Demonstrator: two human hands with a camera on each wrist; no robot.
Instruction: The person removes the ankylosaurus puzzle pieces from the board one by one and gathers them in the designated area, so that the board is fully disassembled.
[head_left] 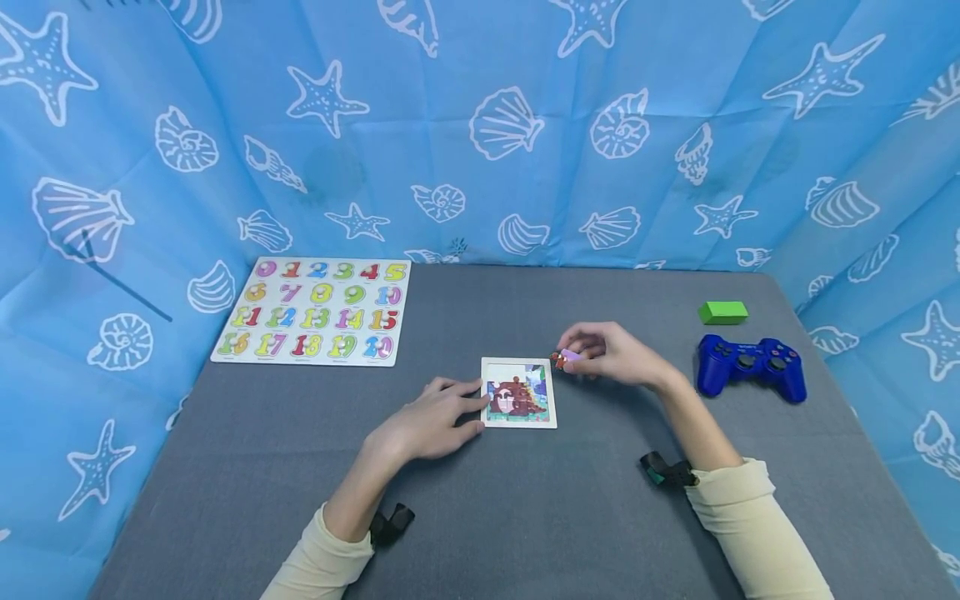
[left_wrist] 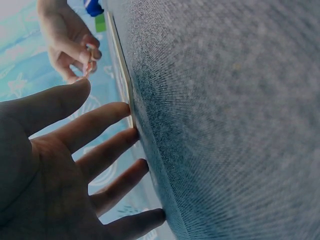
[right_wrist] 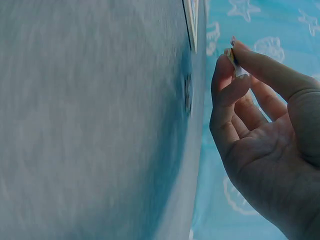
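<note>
A small square picture puzzle with a pale frame lies flat on the grey table; its picture shows a face with reddish-brown hair, and a whitish patch at the upper left. My left hand rests at the frame's left edge, fingers spread and nearly straight, fingertips touching it. Beyond the frame's upper right corner, my right hand pinches a small puzzle piece between thumb and fingers, above the table. Purple and reddish colours show at its fingertips in the head view. Under that hand, small flat pieces lie on the table, mostly hidden from above.
A number board with colourful numerals lies at the back left. To the right are a blue game controller and a green block. A blue curtain with white shells and starfish surrounds the table's back and sides.
</note>
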